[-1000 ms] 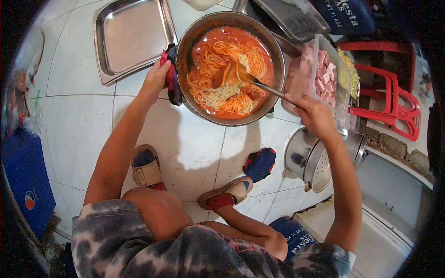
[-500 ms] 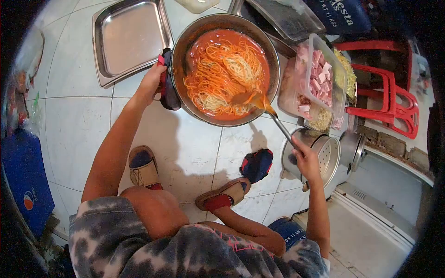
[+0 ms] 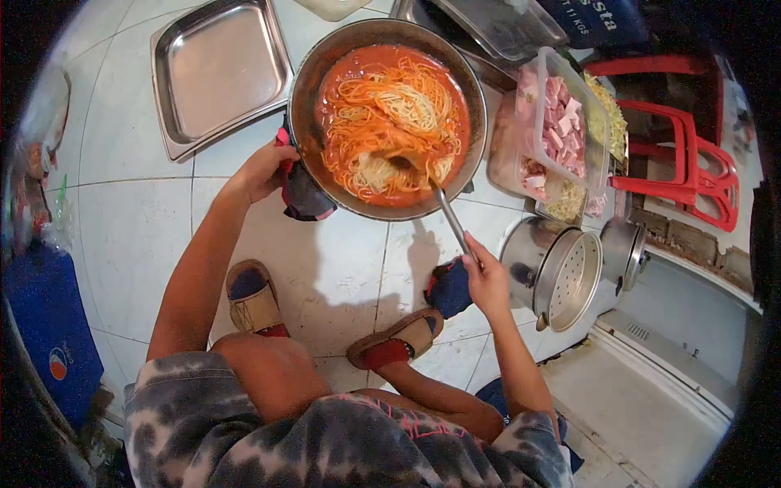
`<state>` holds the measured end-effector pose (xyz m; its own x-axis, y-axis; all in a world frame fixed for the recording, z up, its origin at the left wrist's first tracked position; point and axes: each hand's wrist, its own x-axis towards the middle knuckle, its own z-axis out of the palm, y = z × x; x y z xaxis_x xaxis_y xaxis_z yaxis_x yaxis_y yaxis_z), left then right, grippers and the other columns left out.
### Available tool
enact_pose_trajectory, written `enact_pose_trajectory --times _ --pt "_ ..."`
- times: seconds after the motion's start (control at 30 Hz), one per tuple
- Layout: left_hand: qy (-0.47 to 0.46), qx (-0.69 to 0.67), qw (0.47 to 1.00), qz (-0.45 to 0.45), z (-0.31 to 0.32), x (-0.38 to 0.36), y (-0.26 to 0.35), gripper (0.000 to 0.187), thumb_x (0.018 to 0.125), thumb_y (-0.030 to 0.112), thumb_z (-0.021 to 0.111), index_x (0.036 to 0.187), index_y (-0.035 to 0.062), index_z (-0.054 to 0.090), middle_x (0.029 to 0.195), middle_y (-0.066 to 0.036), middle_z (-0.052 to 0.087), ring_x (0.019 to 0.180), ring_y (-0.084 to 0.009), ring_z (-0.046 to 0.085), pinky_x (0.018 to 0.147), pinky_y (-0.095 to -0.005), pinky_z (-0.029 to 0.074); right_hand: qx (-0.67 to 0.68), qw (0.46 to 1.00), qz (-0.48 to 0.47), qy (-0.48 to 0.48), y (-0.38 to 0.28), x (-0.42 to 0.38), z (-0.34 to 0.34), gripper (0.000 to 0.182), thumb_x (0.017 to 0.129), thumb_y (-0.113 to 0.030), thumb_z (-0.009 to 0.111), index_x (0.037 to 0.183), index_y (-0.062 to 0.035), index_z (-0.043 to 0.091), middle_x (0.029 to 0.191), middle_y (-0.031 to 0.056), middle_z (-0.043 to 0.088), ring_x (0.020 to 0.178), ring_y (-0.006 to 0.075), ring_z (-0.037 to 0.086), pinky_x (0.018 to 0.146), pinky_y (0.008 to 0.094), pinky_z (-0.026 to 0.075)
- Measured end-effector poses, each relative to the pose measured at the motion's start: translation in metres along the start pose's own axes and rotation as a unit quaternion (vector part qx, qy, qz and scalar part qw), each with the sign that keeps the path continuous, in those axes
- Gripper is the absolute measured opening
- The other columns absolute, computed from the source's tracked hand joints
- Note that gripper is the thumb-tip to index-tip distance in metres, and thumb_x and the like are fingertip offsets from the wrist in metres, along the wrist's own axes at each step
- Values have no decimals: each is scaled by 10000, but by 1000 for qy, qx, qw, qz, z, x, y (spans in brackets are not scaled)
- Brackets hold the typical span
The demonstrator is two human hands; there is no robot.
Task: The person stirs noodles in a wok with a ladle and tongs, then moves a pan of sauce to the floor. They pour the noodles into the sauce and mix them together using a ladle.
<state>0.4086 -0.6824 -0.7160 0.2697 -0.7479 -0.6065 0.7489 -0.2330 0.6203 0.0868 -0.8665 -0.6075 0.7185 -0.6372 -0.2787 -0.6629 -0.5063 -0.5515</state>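
A large pan [image 3: 297, 142] on the floor holds spaghetti [image 3: 370, 102] in red sauce, part of it still pale. My left hand [image 3: 264, 171] is closed on a dark, red-edged cloth [image 3: 307, 193] against the pan's left side. My right hand [image 3: 488, 281] grips the metal handle of a long cooking spoon [image 3: 453, 220]. The spoon's head is sunk in the noodles at the pan's lower right and cannot be seen. A second dark cloth [image 3: 450, 290] lies on the tiles near my right foot.
An unfilled steel tray [image 3: 171, 106] lies left of the pan. To the right are a plastic tub [image 3: 598, 154] of cubed pink meat, shredded yellow food [image 3: 612, 114], a perforated steamer pot [image 3: 573, 281] and a red plastic chair [image 3: 679, 154]. Another steel pan [image 3: 508, 32] stands behind.
My right hand has moved left with the spoon, and the spoon's head has gone down into the spaghetti. The pan sits slightly further left, and the cloth at its side has shifted.
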Motion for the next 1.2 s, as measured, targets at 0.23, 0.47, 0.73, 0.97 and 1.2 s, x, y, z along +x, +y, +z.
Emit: enact_pose_trajectory --times 0.23,0.47,0.73,0.97,1.2 --pt "27 -67 997 8 22 -13 3 321 787 175 517 1074 70 423 960 -38 543 834 -131 543 736 -268 454 104 987 121 14 -20 30 36 338 779 -95 516 1116 -109 490 830 156 593 695 189 572 626 283 430" --pt "9 -128 991 24 32 -11 -9 289 809 217 508 1045 70 431 976 -38 540 847 -136 543 767 -282 448 33 996 80 11 -39 38 34 343 794 -124 496 1135 -136 464 868 197 564 773 329 561 657 338 437" --pt "1 -294 955 25 24 -14 -36 279 832 256 448 1038 68 462 981 -71 554 921 -208 522 837 -351 404 44 998 28 -24 -34 -3 0 349 799 -104 491 1145 -106 453 894 184 566 733 248 577 657 295 432" --pt "-99 -289 950 59 35 -40 -12 237 821 201 433 1037 105 456 989 -38 536 901 -187 510 769 -323 408 183 969 161 -36 -37 -19 -26 391 814 -116 487 1198 -116 415 713 -21 488 553 49 402 503 172 353" --pt "85 -102 991 11 42 -12 -38 325 775 154 553 1075 125 432 1031 -35 505 897 -162 513 778 -313 423 262 947 182 -32 -42 -14 -15 397 814 -107 484 1203 -137 413 674 -26 461 518 34 359 461 168 322"
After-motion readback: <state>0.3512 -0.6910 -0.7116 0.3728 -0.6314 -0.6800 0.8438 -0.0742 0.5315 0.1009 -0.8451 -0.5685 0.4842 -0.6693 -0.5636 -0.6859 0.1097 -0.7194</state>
